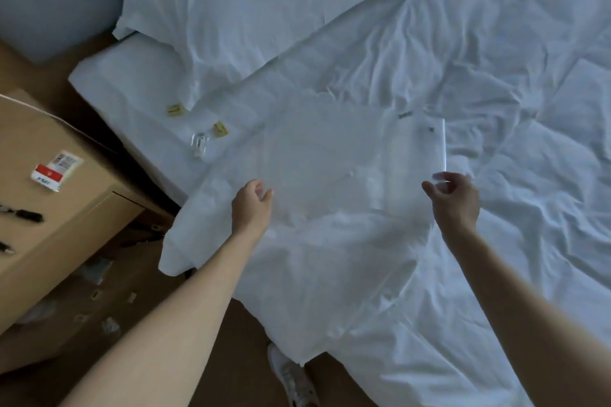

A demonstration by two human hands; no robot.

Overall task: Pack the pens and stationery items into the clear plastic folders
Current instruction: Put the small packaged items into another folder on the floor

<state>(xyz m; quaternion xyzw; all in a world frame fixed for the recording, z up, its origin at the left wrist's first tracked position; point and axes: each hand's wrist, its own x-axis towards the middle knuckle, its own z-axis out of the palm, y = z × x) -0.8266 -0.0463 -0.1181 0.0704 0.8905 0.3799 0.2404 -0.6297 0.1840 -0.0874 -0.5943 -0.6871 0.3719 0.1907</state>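
From my head view, I hold a clear plastic folder point(350, 155) over the bed point(496, 76), my left hand point(252, 205) pinching its near-left edge, my right hand point(454, 198) pinching the near-right corner. Open sheet lies beyond; a cardboard box point(49, 208) stands left.

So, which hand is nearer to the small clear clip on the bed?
Left. The left hand is just right of and below the clear clip. The right hand is far off, across the clear folder.
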